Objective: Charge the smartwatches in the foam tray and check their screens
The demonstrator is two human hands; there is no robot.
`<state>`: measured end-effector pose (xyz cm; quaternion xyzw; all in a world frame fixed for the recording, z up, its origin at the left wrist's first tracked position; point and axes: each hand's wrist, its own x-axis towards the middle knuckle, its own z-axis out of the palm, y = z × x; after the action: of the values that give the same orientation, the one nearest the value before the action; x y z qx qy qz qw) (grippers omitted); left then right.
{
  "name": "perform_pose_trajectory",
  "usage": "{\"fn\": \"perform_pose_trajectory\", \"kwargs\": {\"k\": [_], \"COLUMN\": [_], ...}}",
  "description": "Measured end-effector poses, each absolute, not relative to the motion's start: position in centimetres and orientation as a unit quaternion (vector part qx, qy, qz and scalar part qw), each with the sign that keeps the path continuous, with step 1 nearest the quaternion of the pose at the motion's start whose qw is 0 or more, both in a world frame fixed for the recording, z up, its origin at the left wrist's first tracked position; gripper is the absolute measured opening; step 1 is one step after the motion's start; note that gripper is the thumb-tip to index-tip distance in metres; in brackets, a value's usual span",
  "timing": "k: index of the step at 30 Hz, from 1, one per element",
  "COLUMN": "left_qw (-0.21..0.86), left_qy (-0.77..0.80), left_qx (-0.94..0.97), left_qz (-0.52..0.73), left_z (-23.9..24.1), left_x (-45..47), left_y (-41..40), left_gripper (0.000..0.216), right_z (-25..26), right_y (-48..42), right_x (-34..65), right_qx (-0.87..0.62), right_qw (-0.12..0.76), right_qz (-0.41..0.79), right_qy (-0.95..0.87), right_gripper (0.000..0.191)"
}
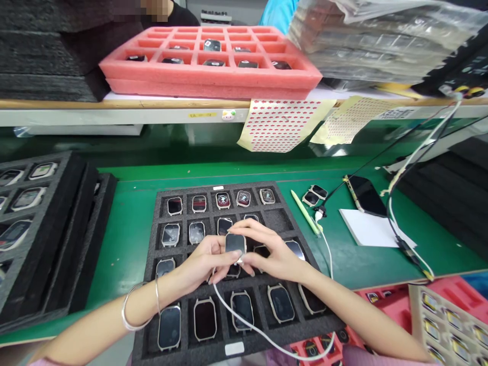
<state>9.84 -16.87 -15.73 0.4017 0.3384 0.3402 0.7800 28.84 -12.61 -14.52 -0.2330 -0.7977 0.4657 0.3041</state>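
Both my hands meet over a black foam tray point(150, 264) whose cells hold several smartwatch bodies. My left hand point(198, 262) and my right hand point(269, 251) together pinch one watch body point(234, 243) with its dark screen facing up. A white cable point(263, 335) runs from under that watch, loops toward me and goes back along the tray's right side. Bangles circle my left wrist point(135, 307).
Another black tray of watches point(57, 244) sits at the left. A green pen point(305, 212), two loose watch bodies point(314, 195), a phone point(366, 195) and a white pad point(371, 229) lie on the green mat at right. Pink foam trays point(209, 76) rest on the shelf; sticker sheets point(280, 124) hang from it.
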Motion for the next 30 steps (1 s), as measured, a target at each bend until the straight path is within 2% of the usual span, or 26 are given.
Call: {"fn": "perform_pose_trajectory", "kwargs": {"k": [2, 6, 14, 17, 22, 30], "left_qw": [0.793, 0.8, 0.785, 0.745, 0.702, 0.685], "left_qy": [0.324, 0.319, 0.308, 0.337, 0.39, 0.387], "left_qx": [0.391, 0.378, 0.405, 0.437, 0.451, 0.482], "left_qz": [0.337, 0.341, 0.355, 0.376, 0.39, 0.385], "left_z": [-15.8, -16.2, -15.7, -15.4, -15.5, -16.0], "left_x": [9.7, 9.6, 9.8, 9.9, 10.3, 10.1], "left_y": [-16.7, -16.5, -16.7, -17.0, -17.2, -17.2], "left_gripper": [0.037, 0.041, 0.035, 0.03, 0.033, 0.03], "right_z": [-14.4, -14.6, -14.8, -14.8, -14.8, -15.1], "right_y": [-12.5, -12.6, -12.5, -12.4, -12.4, -12.4], "right_x": [28.7, 28.1, 28.0, 28.5, 28.8, 28.6], "right_qx": [-0.244, -0.265, -0.247, -0.23, -0.234, -0.223], "right_qw": [0.303, 0.316, 0.323, 0.298, 0.298, 0.303], "right_qz": [0.537, 0.634, 0.663, 0.639, 0.52, 0.424], "right_qy": [-0.748, -0.654, -0.628, -0.67, -0.766, -0.824], "right_gripper": [0.028, 0.026, 0.026, 0.035, 0.059, 0.056]}}
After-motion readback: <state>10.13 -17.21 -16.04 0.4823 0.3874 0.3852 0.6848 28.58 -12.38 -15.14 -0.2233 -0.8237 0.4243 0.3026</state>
